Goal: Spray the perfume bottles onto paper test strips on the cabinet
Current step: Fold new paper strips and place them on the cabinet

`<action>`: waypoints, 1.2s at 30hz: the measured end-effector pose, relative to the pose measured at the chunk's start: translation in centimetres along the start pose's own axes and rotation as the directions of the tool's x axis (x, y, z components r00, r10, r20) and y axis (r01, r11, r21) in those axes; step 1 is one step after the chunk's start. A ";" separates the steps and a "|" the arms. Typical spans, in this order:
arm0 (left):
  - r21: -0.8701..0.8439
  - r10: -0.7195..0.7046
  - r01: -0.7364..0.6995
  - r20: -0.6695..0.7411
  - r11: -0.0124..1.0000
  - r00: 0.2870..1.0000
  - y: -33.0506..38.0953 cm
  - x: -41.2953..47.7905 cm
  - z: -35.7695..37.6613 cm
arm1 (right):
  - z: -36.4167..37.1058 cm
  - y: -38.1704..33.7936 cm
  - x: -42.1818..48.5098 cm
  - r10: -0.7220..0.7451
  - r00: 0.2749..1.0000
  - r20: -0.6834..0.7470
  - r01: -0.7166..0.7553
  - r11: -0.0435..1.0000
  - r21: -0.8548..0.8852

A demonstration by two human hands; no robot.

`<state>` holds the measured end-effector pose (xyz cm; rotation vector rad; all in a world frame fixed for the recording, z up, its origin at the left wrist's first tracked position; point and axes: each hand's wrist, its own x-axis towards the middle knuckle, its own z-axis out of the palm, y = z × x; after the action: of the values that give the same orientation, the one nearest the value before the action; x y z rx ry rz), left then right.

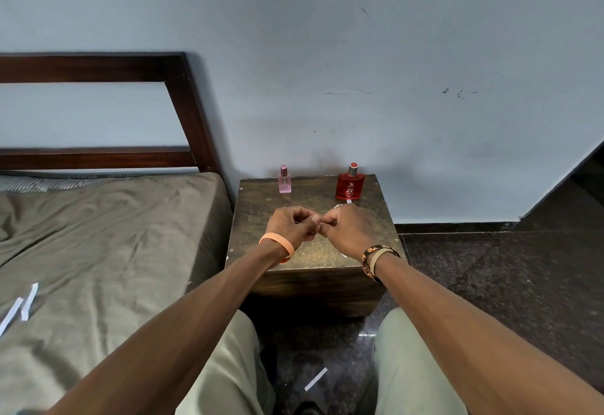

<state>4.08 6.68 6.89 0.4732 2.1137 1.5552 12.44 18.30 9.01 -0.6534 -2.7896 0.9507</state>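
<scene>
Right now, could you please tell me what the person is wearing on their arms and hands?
Both forearms are bare, with no sleeves. The left hand has a plain orange wristband at its wrist. The right hand has a dark wristband with orange markings, a beige band beside it, and a silvery ring on one finger.

A bed fills the left side, covered by a creased olive-brown sheet. At the head of the bed lies a strip of striped cloth, and above that rises a dark wooden headboard made of open rails. Behind the bed stands a pale blue-grey wall with a few scuffs. Right of the bed lies a dark speckled stone floor, with a dark skirting at the wall's foot.
</scene>
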 end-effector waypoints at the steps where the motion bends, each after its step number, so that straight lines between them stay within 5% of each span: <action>1: 0.041 0.013 -0.012 -0.011 0.999 1.000 -0.1 0.1 0.0 | 0.0 -0.2 0.1 -0.005 1.000 -0.003 0.005 1.000 -0.021; 7: 0.198 -0.006 0.003 0.014 0.980 1.000 0.1 0.9 -0.2 | 0.4 -0.8 0.1 -0.020 0.998 -0.053 0.012 0.990 -0.140; 13: -0.103 -0.242 0.256 0.134 0.961 0.961 -0.5 1.7 -1.4 | 1.8 -1.6 -0.3 -0.123 0.991 -0.060 0.103 0.960 -0.260; 15: -0.165 -0.288 0.317 0.179 0.934 0.941 -1.3 1.7 -2.3 | 2.4 -1.6 0.0 -0.128 0.991 -0.045 0.121 0.984 -0.128; 20: -0.111 -0.329 0.355 0.200 0.928 0.923 -3.9 2.4 -5.4 | 4.6 -1.1 1.6 0.132 0.991 0.004 -0.129 0.958 0.254; 24: 0.056 -0.289 0.284 0.140 0.957 0.947 -5.9 3.9 -7.4 | 7.6 -1.9 2.8 0.227 0.934 0.274 -0.351 0.716 0.604; 29: 0.350 -0.169 0.161 -0.008 0.923 0.986 -8.7 6.4 -9.2 | 12.3 -2.7 5.0 0.367 0.868 0.335 -0.491 0.524 0.696; 32: 0.370 -0.157 0.186 -0.107 0.910 0.982 -10.7 8.2 -9.7 | 13.9 -2.1 6.6 0.483 0.797 0.363 -0.573 0.416 0.706; 36: 0.401 -0.166 0.213 -0.149 0.891 0.975 -13.5 10.4 -9.5 | 14.4 -0.1 8.4 0.512 0.773 0.374 -0.602 0.406 0.688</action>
<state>-9.81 0.64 -5.38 0.3083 2.5044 1.0419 1.25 14.00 -2.55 -1.4045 -1.7916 2.1875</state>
